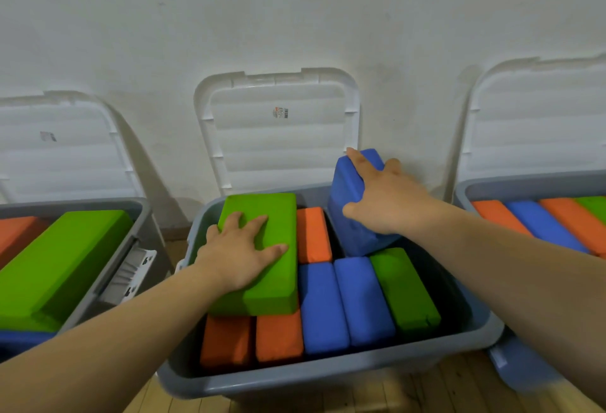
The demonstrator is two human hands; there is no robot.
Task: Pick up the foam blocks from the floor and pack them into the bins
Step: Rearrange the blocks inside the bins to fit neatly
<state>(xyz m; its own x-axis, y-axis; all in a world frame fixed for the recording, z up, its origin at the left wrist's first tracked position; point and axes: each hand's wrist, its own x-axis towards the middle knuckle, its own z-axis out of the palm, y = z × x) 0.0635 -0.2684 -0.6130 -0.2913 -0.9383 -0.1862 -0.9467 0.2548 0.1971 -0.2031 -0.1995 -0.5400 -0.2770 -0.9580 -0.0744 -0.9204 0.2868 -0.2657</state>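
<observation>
While pressing left hand (241, 250) flat on the green block (278, 288) in the middle bin (328, 376), got right hand (383, 196) wrapped round the tilted blue block (347, 189) at its back-right corner.

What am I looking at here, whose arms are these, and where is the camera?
There is no machine: a person wears one camera on the head, looking down at their own bare hands. The left hand lies flat on a green block atop the packed blocks in the middle bin. The right hand grips a tilted blue block at that bin's far right corner. The left bin and right bin also hold blocks; white lids lean against the wall.
</observation>
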